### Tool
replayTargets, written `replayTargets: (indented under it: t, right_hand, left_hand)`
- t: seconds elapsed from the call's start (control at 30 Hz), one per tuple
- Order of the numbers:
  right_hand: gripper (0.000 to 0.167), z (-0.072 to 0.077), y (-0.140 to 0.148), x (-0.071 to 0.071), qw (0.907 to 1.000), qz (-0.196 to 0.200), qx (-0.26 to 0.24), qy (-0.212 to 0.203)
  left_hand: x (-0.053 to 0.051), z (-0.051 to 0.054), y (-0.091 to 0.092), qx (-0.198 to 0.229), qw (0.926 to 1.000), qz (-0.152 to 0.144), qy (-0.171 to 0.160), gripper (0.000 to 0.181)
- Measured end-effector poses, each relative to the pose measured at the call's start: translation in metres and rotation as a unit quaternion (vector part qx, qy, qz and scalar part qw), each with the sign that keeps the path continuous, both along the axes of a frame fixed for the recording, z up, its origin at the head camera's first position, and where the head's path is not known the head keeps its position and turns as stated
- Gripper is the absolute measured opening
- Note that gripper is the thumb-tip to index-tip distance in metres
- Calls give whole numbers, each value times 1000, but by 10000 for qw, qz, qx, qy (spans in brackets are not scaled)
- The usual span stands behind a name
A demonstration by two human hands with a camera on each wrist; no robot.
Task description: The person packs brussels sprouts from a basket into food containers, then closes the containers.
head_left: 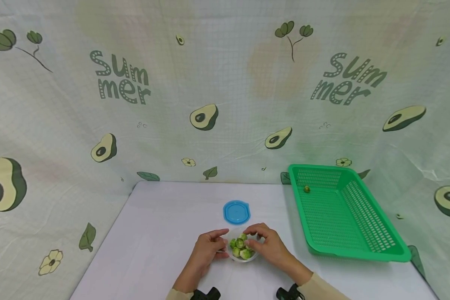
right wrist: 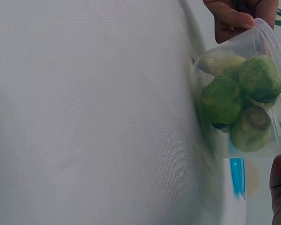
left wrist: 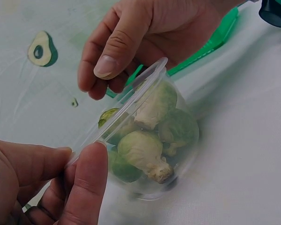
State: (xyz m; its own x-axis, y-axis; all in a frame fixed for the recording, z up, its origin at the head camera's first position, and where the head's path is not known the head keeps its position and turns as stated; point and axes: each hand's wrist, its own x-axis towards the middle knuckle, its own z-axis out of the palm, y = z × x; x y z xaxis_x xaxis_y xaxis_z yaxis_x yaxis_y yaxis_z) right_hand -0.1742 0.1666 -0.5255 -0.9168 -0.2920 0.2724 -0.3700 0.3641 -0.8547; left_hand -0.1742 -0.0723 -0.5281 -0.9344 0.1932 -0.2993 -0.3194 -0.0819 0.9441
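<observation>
A clear round plastic bowl stands on the white table, holding several green Brussels sprouts. At its left side, my left hand pinches the rim between thumb and finger. My right hand hovers at the opposite rim, its fingers loosely bent over the bowl; the left wrist view shows nothing gripped in it. The right wrist view shows the sprouts through the bowl's wall. Just behind the bowl lies a blue round lid.
To the right is a large green plastic basket with slotted walls. One small brownish-green sprout lies near its far left corner. A patterned cloth hangs behind the white table and along its sides.
</observation>
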Motion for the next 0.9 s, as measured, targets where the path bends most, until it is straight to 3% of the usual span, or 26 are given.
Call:
replayTargets:
  t: [0.5,0.9]
  right_hand:
    - [24,9,2,-4,9985,-437,122,-296]
    - [27,20,10,-13,9973,-633,-4,374]
  left_hand:
    - [-2,-3,-1,14,10000,-16,20,46]
    - [-2,-3,-1,-38,10000,8,15,45]
